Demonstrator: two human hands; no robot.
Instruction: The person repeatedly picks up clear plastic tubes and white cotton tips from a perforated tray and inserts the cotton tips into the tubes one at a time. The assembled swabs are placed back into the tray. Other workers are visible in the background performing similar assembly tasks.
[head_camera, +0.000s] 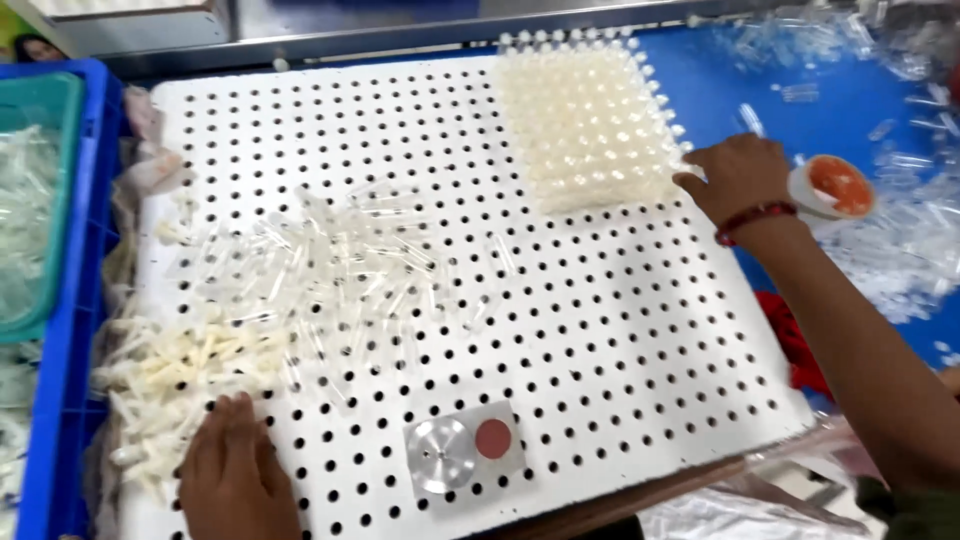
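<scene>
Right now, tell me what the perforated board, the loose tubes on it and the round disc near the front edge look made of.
Perforated board: matte white plastic, probably; flat, evenly drilled. Loose tubes: clear plastic or glass, see-through with glints; cannot tell which. Round disc: bare metal, likely aluminium; silvery sheen.

The left hand (235, 465) is lying flat on the white perforated board (600, 330), fingertips touching a heap of cream plastic pieces (175, 375); clear tubes (330, 265) are lying scattered just beyond them. The right hand (738, 178) is reaching out, fingers touching the block of upright cream tubes (590, 125).
</scene>
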